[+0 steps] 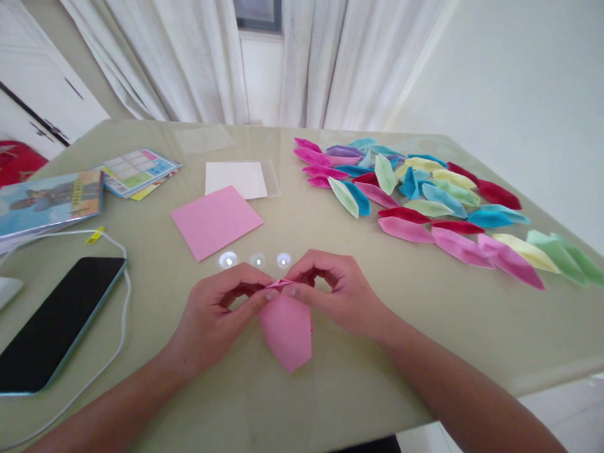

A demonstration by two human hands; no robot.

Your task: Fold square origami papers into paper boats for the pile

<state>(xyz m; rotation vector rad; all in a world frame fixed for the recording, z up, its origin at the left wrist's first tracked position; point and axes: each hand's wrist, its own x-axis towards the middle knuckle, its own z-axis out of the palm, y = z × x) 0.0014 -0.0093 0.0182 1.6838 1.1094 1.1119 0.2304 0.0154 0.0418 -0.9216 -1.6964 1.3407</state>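
Near the middle of the tabletop (355, 382)'s near edge, a pink fold (288, 333) sits between the two hands, its pointed end towards that edge. The fingers of the left hand (205, 316) pinch its far end from the left; those of the right hand (342, 292) pinch the same end just beside them, thumbs almost meeting. Whether the fold rests on the tabletop or hangs just above it, I cannot tell.

The paper looks thin, so a hard or uneven pull between the two pinches could tear it at the gathered end or skew the crease. If one thumb slipped, the layers would probably spring apart. The cable (127, 299) runs near the left forearm; a backward sweep could snag it and perhaps disturb the phone (52, 326) by the left edge, though no plug-in point shows. A careless reach rightwards could scatter the paper boats (406, 232) spread from the far edge to the right edge.

No brand can be read. The booklet (43, 202) at the left edge carries yellow lettering, too small to make out. The cards (143, 169) towards the far left corner have coloured blocks whose print is illegible. The phone's screen is dark; the pink sheet (217, 223) beyond the left hand shows no writing.
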